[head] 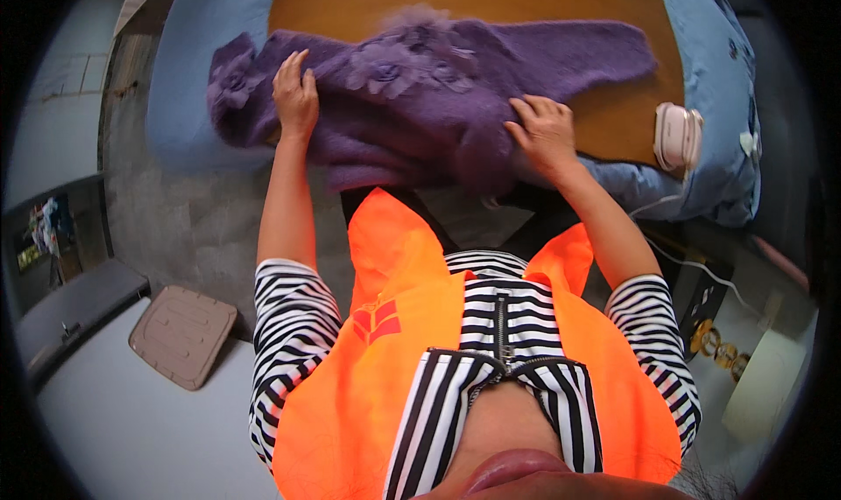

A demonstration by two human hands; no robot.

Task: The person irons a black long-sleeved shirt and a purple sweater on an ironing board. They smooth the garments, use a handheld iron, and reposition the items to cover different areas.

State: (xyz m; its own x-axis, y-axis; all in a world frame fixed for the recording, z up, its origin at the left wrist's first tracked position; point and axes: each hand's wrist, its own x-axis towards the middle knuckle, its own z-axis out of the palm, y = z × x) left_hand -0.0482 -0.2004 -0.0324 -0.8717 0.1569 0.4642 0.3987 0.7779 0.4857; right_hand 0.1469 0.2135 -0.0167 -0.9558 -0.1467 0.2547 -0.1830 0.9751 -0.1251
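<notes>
A fuzzy purple knitted garment [420, 119] lies spread across a brown board [617, 129], its lower folds hanging over the near edge. Purple fabric flowers [387, 72] decorate its middle, and another fabric flower [235, 83] sits near the left end. My left hand [295, 96] rests flat on the garment's left part, fingers slightly apart and pointing away from me. On the right, my right hand [544, 132] touches the garment's near edge with bent fingers; whether cloth is pinched there is unclear. One sleeve [585, 50] stretches out to the right.
Blue cloth [197, 93] surrounds the board. A pale pink handheld device [677, 135], perhaps a small steamer, stands at the board's right edge; a white cord [696, 263] runs below. A brown plastic lid or stool top [184, 336] is at lower left, beside grey floor [177, 224].
</notes>
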